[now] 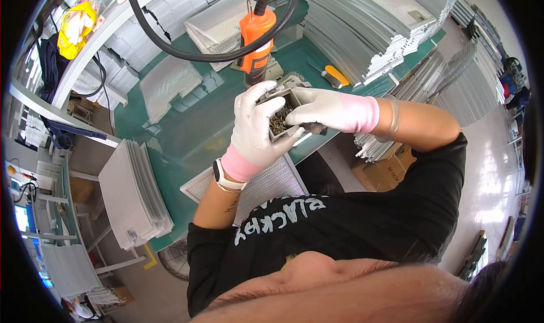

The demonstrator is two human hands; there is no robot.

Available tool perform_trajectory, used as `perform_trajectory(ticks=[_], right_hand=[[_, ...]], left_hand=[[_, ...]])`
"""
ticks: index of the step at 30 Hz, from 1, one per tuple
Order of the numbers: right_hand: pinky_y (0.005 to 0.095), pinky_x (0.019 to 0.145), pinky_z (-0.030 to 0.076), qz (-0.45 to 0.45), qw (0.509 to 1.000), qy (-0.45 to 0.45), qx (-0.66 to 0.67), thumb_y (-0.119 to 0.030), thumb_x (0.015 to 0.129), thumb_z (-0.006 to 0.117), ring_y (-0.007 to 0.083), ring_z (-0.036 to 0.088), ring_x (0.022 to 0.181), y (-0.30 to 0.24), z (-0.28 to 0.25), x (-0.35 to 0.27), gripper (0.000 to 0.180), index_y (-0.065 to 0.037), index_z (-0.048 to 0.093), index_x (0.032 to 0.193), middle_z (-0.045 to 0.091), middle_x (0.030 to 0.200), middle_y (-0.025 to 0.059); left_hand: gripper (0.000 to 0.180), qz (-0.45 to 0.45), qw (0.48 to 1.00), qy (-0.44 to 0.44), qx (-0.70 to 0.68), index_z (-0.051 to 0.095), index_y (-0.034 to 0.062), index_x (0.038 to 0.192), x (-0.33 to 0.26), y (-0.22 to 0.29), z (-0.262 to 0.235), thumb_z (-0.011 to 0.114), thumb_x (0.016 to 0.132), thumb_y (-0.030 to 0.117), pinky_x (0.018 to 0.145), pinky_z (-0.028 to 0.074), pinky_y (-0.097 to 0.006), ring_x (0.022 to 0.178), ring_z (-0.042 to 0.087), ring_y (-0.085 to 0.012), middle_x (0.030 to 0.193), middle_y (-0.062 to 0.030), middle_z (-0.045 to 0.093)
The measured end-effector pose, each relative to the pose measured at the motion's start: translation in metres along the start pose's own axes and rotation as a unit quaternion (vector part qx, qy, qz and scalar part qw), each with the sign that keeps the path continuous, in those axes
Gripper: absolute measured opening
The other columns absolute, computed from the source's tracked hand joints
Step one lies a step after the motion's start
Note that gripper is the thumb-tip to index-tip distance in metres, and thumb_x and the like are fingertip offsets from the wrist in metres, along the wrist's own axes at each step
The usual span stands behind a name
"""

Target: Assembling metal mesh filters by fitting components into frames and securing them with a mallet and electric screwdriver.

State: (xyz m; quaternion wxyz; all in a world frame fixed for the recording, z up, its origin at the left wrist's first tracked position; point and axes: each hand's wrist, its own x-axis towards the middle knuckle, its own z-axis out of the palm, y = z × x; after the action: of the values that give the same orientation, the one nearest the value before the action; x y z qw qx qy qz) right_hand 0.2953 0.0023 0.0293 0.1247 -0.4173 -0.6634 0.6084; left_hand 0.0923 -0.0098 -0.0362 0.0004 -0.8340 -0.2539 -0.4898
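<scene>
Over green table, gray box in left hand, screws inside.

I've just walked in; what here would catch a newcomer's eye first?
Probably the bright orange power tool, hanging near the top centre above the green table. Just below it in view, the gloved left hand holds a small box of tiny metal pieces, with the right hand at its opening. Stacked pale panels fill the upper right.

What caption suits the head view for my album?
White-gloved left hand and right hand at an open box of small metal fasteners, near a hanging orange power tool over a green worktable.
</scene>
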Motion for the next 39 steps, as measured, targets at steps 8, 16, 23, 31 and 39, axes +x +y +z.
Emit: perform_trajectory(ticks=[8, 16, 23, 31, 39], right_hand=[[0.0249, 0.057, 0.044, 0.000, 1.000, -0.016, 0.002, -0.035, 0.086, 0.065, 0.0095, 0.051, 0.067, 0.005, -0.006, 0.006, 0.039, -0.004, 0.056, 0.109, 0.055, 0.080, 0.0004], [0.0241, 0.056, 0.043, -0.006, 0.999, -0.035, 0.017, -0.030, 0.087, 0.064, 0.0080, 0.049, 0.064, 0.000, -0.004, 0.005, 0.032, -0.004, 0.055, 0.105, 0.052, 0.076, -0.0014], [0.0236, 0.056, 0.042, -0.005, 0.999, -0.015, 0.035, -0.029, 0.086, 0.065, 0.0076, 0.049, 0.063, 0.010, -0.007, 0.009, 0.035, -0.003, 0.055, 0.106, 0.053, 0.075, -0.0017], [0.0251, 0.052, 0.040, 0.023, 0.999, -0.034, -0.013, -0.026, 0.082, 0.067, 0.0080, 0.048, 0.059, 0.018, -0.009, 0.021, 0.029, -0.002, 0.056, 0.093, 0.052, 0.069, -0.0005], [0.0259, 0.052, 0.039, 0.014, 1.000, -0.003, -0.003, -0.026, 0.084, 0.066, 0.0082, 0.048, 0.058, 0.016, -0.007, 0.014, 0.028, -0.003, 0.055, 0.096, 0.050, 0.068, -0.0011]], left_hand=[[0.074, 0.014, 1.000, -0.004, 0.020, 0.049, 0.0081, 0.123, 0.000, 0.001, 0.006, 0.091, 0.063, 0.017, 0.096, 0.043, -0.047, 0.114, 0.053, -0.0368, 0.131, -0.0192, 0.051], [0.073, 0.004, 1.000, -0.008, 0.010, 0.049, 0.0079, 0.123, -0.004, 0.000, 0.004, 0.090, 0.065, 0.019, 0.097, 0.042, -0.048, 0.115, 0.053, -0.0371, 0.133, -0.0206, 0.050], [0.076, -0.002, 1.000, -0.008, 0.015, 0.048, 0.0100, 0.124, -0.005, 0.000, 0.009, 0.090, 0.060, 0.011, 0.099, 0.043, -0.047, 0.117, 0.052, -0.0390, 0.136, -0.0206, 0.049], [0.077, -0.018, 0.999, -0.033, 0.018, 0.048, 0.0101, 0.124, -0.013, 0.001, 0.013, 0.091, 0.059, 0.012, 0.100, 0.043, -0.048, 0.118, 0.051, -0.0394, 0.135, -0.0207, 0.048], [0.075, -0.024, 0.999, -0.026, 0.004, 0.049, 0.0104, 0.124, -0.014, -0.003, 0.013, 0.090, 0.061, 0.012, 0.102, 0.040, -0.049, 0.120, 0.049, -0.0396, 0.137, -0.0217, 0.047]])
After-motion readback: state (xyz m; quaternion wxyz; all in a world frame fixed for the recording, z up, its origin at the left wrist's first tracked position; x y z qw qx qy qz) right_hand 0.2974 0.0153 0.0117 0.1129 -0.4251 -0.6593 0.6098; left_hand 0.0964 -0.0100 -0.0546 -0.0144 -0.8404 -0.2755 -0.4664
